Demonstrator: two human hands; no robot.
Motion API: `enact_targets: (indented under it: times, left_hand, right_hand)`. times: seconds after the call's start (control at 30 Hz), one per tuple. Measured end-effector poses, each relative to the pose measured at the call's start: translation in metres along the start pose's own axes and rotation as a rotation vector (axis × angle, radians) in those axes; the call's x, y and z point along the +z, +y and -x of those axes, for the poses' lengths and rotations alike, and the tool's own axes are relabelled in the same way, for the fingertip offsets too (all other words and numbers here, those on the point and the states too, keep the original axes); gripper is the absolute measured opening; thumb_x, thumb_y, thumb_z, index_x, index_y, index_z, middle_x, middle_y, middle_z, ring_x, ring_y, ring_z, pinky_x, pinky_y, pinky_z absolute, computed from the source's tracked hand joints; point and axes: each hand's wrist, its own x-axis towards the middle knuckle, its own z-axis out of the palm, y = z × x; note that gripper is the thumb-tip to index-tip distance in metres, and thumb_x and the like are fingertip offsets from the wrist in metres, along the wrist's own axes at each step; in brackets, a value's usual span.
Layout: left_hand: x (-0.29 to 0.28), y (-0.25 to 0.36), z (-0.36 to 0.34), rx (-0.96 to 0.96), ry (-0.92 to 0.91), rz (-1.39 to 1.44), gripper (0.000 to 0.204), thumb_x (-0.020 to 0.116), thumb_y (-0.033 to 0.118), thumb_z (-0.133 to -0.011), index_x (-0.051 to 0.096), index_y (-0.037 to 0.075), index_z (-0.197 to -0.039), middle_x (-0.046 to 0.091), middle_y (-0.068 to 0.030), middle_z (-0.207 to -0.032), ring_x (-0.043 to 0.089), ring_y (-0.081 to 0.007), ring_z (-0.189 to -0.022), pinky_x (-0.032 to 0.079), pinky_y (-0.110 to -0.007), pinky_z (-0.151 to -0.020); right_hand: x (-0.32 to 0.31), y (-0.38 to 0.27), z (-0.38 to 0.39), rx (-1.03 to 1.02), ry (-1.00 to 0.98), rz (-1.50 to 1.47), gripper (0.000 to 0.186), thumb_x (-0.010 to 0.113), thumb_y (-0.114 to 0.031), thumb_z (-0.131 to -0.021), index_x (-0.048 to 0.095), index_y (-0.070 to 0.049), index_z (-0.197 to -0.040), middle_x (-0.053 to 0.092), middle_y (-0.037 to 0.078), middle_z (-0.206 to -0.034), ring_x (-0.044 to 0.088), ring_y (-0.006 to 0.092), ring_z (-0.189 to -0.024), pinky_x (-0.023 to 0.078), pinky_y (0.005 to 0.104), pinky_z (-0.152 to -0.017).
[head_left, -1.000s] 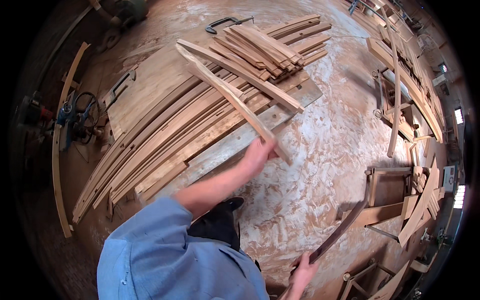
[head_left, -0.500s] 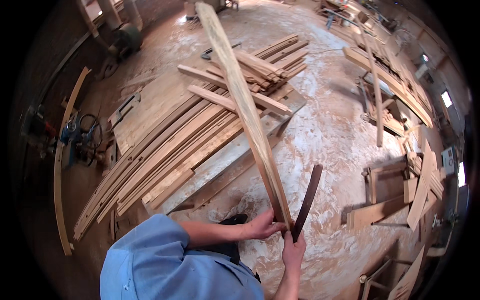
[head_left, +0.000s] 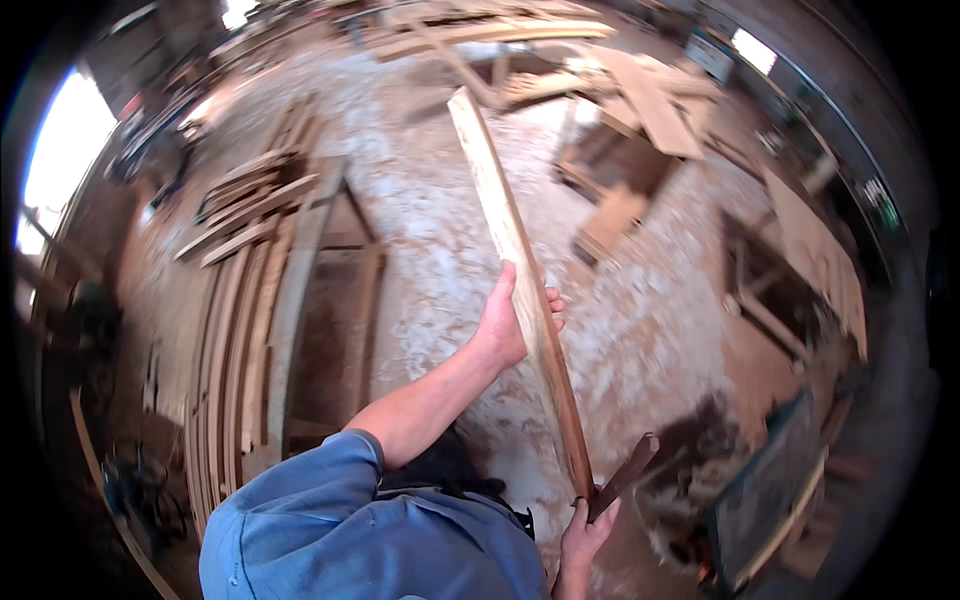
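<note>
A long pale, rough-streaked wooden board (head_left: 541,350) runs from the upper middle down toward my body, tilted a little to the left at its far end. My left hand (head_left: 515,315) grips it near the middle, thumb on the near side and fingers round the far edge. Low in the view, my right hand (head_left: 583,535) is closed on the lower end of the board, together with a short, dark brown strip (head_left: 625,478) that angles up to the right.
At the left, stacked slats (head_left: 237,330) lie on a low table (head_left: 295,315). Ahead and right are piled boards (head_left: 665,120), a wooden box-like piece (head_left: 615,160) and a dark frame (head_left: 750,295). A tilted panel (head_left: 755,490) stands at the lower right. The floor (head_left: 440,230) is dusty.
My head has turned right, shifting the slat stack leftward in view. The board is lifted off the stack, and my left hand has slid up from its lower end to around its middle.
</note>
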Motion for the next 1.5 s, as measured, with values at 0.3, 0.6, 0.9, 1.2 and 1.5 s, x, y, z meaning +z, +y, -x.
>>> enact_targets:
  times: [0.3, 0.6, 0.9, 1.2, 1.5]
  left_hand:
    - [0.041, -0.291, 0.032, -0.546, -0.467, -0.164, 0.062, 0.032, 0.07, -0.093, 0.051, 0.01, -0.093, 0.053, -0.0091, -0.079, 0.052, -0.0272, -0.073, 0.044, -0.043, -0.067]
    - [0.019, -0.532, 0.106, -1.003, -0.418, -0.65, 0.041, 0.043, 0.043, -0.101, 0.056, 0.004, -0.104, 0.059, -0.0102, -0.09, 0.06, -0.023, -0.085, 0.051, -0.039, -0.078]
    - [-0.008, -0.679, 0.212, -1.327, -0.712, -1.233, 0.03, 0.056, 0.027, -0.099, 0.056, 0.001, -0.114, 0.064, -0.0109, -0.104, 0.065, -0.0225, -0.094, 0.055, -0.038, -0.083]
    - [0.005, -0.765, 0.229, -0.292, -1.379, -1.807, 0.056, 0.054, 0.027, -0.094, 0.03, -0.001, -0.137, 0.065, -0.0267, -0.102, 0.065, -0.0411, -0.095, 0.049, -0.048, -0.085]
    - [0.073, -0.844, 0.183, -0.138, -1.35, -2.135, 0.067, 0.049, 0.029, -0.095, 0.022, -0.017, -0.136, 0.063, -0.0334, -0.105, 0.062, -0.0454, -0.101, 0.048, -0.05, -0.089]
  right_hand:
    - [-0.08, 0.103, 0.166, 0.391, 0.491, 0.221, 0.03, 0.058, -0.004, -0.088, 0.058, 0.004, -0.117, 0.058, 0.02, -0.104, 0.058, 0.0385, -0.097, 0.046, 0.0426, -0.086]
    - [-0.085, 0.129, 0.277, 0.94, 1.164, -0.474, 0.022, 0.057, -0.008, -0.095, 0.059, 0.001, -0.116, 0.057, 0.002, -0.081, 0.056, 0.0122, -0.072, 0.053, 0.0307, -0.069]
    - [-0.113, 0.132, 0.36, 1.212, 1.549, -0.687, 0.007, 0.057, -0.013, -0.096, 0.058, -0.006, -0.095, 0.055, 0.002, -0.065, 0.052, 0.011, -0.047, 0.052, 0.029, -0.045]
    - [-0.193, 0.185, 0.405, 1.191, 1.656, -0.798, 0.01, 0.062, -0.015, -0.093, 0.06, -0.006, -0.096, 0.059, 0.005, -0.067, 0.053, 0.0145, -0.041, 0.045, 0.0266, -0.038]
    - [-0.243, 0.27, 0.375, 0.997, 1.711, -0.953, 0.011, 0.062, -0.012, -0.093, 0.055, -0.008, -0.1, 0.061, 0.006, -0.076, 0.06, 0.017, -0.053, 0.049, 0.0265, -0.044]
